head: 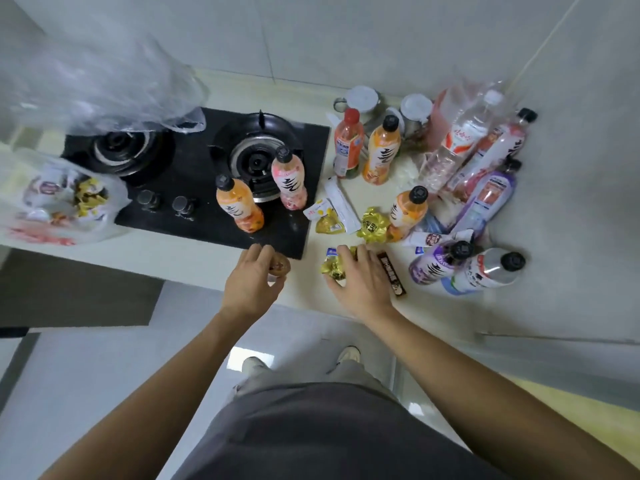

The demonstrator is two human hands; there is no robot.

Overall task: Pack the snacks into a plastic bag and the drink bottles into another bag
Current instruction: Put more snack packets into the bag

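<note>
My left hand (251, 282) curls its fingers around a small brown snack (280, 266) at the counter's front edge. My right hand (360, 284) lies over a gold-wrapped snack (334, 268), fingers spread on it, beside a dark snack bar (391, 275). More gold and yellow snacks (372, 225) and a white sachet (341, 204) lie just beyond. A plastic bag (52, 199) at the left holds several snacks. Orange and pink drink bottles (239, 209) stand on the stove; other bottles (381, 150) stand or lie at the right.
A black two-burner gas stove (194, 188) fills the counter's middle. A loose clear plastic bag (104, 88) hangs blurred at the upper left. Two metal cups (362, 98) stand by the back wall. The counter's front edge (194, 268) runs under my hands.
</note>
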